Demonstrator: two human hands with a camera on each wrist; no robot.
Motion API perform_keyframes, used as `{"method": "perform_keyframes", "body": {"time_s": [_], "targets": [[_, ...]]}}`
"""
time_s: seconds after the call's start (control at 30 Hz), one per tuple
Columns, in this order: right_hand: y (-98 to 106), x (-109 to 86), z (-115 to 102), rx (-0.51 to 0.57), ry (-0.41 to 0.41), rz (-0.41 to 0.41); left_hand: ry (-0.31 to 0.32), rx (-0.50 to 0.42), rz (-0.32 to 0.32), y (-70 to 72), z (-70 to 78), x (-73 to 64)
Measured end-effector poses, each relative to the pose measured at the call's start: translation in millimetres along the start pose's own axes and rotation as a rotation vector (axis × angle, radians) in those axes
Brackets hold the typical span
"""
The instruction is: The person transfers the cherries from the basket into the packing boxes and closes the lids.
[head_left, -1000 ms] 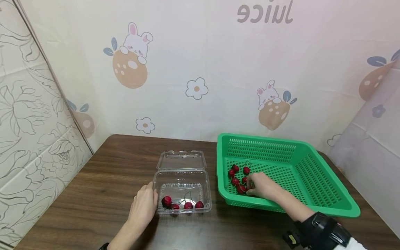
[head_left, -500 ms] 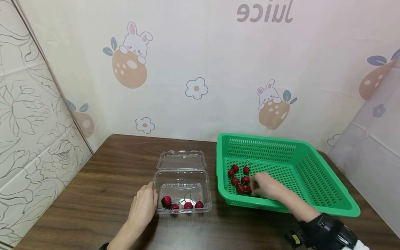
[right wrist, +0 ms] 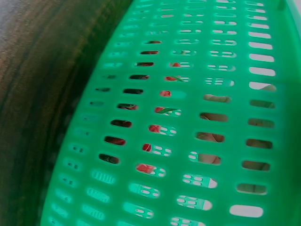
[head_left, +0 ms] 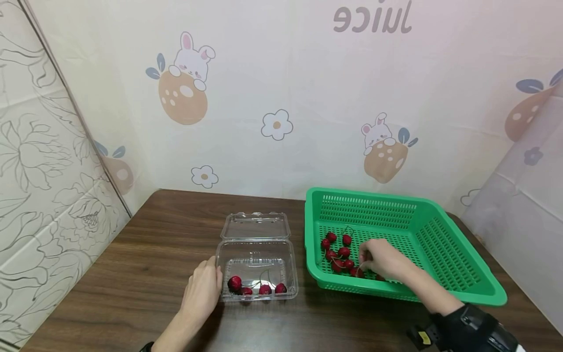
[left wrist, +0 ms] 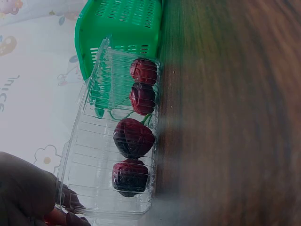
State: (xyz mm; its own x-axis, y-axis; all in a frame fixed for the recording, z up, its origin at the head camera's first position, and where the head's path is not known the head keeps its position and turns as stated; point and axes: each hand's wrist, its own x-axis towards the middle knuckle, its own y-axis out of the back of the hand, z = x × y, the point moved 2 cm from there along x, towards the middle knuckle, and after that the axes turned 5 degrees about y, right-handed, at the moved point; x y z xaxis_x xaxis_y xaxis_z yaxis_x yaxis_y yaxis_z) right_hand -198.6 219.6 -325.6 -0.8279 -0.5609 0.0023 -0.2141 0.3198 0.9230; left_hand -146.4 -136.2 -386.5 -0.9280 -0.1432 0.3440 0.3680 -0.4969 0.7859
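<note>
My left hand grips the left wall of a clear plastic clamshell box, its lid folded back. Several dark red cherries lie along the box's near side; in the left wrist view they show through the wall, some with green stems. My right hand is down inside the green basket, its fingertips beside a cherry near the front wall. Whether it pinches a cherry or a stem is hidden. Several more cherries lie to its left. In the right wrist view the slotted basket wall covers most of the hand.
The brown wooden table carries the box on the left and the basket on the right, with a narrow gap between them. A printed curtain hangs behind the table's back edge.
My right hand has shifted right inside the basket, uncovering cherries near the front wall. A few cherries there sit slightly differently. The left hand and the box have stayed put.
</note>
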Motion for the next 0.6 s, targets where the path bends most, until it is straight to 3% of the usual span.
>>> {"method": "perform_keyframes", "body": {"time_s": [0.33,0.6], "targets": [[10.8,0.1,-1.3,0.017,-0.064,0.048,0.007,-0.001,-0.011,-0.3,0.6,0.5],[17.0,1.1,-3.4,-0.010,-0.034,0.148,-0.006,0.005,0.005,1.7,1.3,0.2]]}}
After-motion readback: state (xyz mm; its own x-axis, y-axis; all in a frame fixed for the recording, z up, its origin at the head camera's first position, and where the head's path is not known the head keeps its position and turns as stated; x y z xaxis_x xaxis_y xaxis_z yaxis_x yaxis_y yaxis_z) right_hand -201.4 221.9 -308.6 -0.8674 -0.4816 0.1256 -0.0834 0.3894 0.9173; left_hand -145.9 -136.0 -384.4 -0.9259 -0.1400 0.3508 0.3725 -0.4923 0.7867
